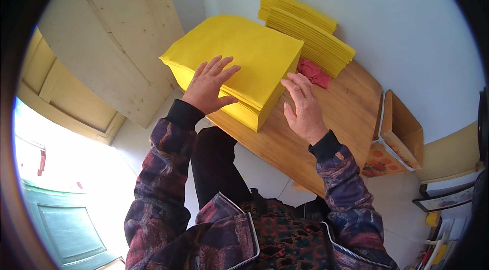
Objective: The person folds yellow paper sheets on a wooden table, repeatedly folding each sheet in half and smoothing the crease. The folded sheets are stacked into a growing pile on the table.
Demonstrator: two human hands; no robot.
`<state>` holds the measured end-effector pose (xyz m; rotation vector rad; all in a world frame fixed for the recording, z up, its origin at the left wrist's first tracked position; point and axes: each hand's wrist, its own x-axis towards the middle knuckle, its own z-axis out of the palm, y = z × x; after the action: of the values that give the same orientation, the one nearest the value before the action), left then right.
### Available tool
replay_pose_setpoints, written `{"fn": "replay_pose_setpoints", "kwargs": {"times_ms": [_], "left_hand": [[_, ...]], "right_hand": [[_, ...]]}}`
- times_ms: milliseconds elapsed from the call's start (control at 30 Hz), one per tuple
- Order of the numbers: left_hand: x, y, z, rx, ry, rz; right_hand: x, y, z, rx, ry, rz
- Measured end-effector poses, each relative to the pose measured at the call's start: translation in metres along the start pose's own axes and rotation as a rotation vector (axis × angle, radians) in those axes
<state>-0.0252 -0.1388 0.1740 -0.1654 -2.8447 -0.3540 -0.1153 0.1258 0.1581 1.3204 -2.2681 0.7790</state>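
A tall stack of yellow paper sheets (pixel 237 52) stands on the wooden table (pixel 336 117). My left hand (pixel 210 86) is at the stack's near-left edge, fingers spread and holding nothing; whether it touches the top sheet I cannot tell. Just off the right side of the stack is my right hand (pixel 303 109), its fingers bent and apart with nothing between them. Behind the stack, against the wall, lie folded yellow bundles (pixel 309 37) in layers. A crumpled red cloth (pixel 314 73) is tucked between the stack and these bundles.
An open cardboard box (pixel 401 132) stands beyond the table's right end. Wooden boards (pixel 114 37) lean at the left. A green door (pixel 72 228) shows at lower left, and a framed picture (pixel 447 197) at right. My knee (pixel 214 163) is by the table's front edge.
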Motion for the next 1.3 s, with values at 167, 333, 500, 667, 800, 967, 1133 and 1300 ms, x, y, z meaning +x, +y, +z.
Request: {"fn": "replay_pose_setpoints", "kwargs": {"times_ms": [167, 333, 500, 667, 800, 967, 1133, 1300], "left_hand": [[-0.009, -0.026, -0.002, 0.015, 0.077, -0.101], [-0.021, -0.06, 0.007, 0.003, 0.183, -0.248], [-0.026, -0.077, 0.021, 0.007, 0.211, -0.285], [-0.021, -0.081, 0.028, 0.03, 0.232, -0.268], [-0.016, -0.083, 0.029, 0.011, 0.241, -0.26], [-0.015, -0.087, 0.029, 0.017, 0.234, -0.262], [-0.013, -0.094, 0.031, 0.058, 0.235, -0.312], [-0.007, -0.113, 0.031, 0.061, 0.211, -0.365]], "right_hand": [[0.019, -0.002, 0.005, -0.155, -0.147, -0.019], [0.036, 0.007, 0.015, -0.264, -0.279, 0.025], [0.04, 0.011, 0.023, -0.33, -0.354, 0.096], [0.04, 0.013, 0.026, -0.314, -0.353, 0.129], [0.04, 0.012, 0.027, -0.308, -0.355, 0.136], [0.039, 0.009, 0.028, -0.297, -0.338, 0.107], [0.038, 0.006, 0.031, -0.307, -0.306, 0.088], [0.037, 0.005, 0.032, -0.304, -0.293, 0.08]]}}
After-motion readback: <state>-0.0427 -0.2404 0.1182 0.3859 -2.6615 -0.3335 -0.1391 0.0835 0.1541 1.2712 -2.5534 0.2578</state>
